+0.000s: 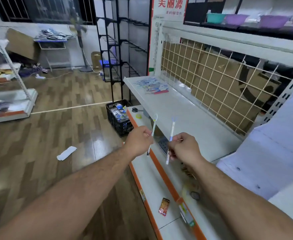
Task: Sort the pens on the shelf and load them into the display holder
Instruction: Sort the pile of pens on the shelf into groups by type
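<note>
Pinching a white pen [154,126] in the left grip [138,141] and a blue-topped pen [171,129] in the right grip [185,148], both nearly upright, the person faced the pen pile [152,84] far ahead on the shelf [185,110].

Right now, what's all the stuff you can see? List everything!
left pen: one, white, in left hand
right pen: one, white-blue, in right hand
pen pile: one, blue-white, upper shelf, far end
crate: one, black, floor
scissors: one, black, middle shelf
tape roll: one, yellowish, beside scissors
packet: one, red-orange, bottom shelf
paper: one, white, floor
teal basin: one, teal, top right
purple basins: at least two, purple, beside it
left hand: one, pinching left pen
right hand: one, pinching right pen
</note>
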Demonstrator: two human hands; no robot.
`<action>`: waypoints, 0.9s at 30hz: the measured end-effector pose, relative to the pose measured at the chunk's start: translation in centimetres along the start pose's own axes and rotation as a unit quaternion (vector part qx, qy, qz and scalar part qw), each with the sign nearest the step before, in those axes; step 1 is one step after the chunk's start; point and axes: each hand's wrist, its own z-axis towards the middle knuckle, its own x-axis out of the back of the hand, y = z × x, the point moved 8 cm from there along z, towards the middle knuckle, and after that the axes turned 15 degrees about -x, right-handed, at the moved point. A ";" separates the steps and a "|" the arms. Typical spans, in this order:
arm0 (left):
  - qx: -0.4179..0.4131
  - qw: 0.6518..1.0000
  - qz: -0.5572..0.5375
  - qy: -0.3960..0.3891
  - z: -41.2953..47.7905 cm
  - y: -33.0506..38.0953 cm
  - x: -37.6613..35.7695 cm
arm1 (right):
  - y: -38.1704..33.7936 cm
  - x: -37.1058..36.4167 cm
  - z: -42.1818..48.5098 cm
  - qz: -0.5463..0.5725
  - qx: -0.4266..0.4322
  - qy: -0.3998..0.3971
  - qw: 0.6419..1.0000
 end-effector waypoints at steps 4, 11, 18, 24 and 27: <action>0.011 1.000 -0.004 0.004 3.1 -1.6 0.9 | -1.2 -1.8 3.1 0.006 -0.013 -0.011 1.000; -0.002 1.000 -0.021 -0.006 10.9 -5.9 4.0 | -4.4 -6.3 9.2 0.002 -0.017 0.015 1.000; -0.030 0.998 -0.033 -0.042 20.0 -9.5 8.9 | -10.0 -12.1 14.5 -0.009 -0.003 0.062 0.998; -0.047 0.995 -0.035 -0.082 26.9 -12.3 11.5 | -13.2 -15.6 18.7 0.013 -0.013 0.098 0.995; -0.043 0.994 -0.039 -0.091 29.5 -13.5 11.4 | -13.8 -16.0 20.7 0.009 -0.029 0.111 0.993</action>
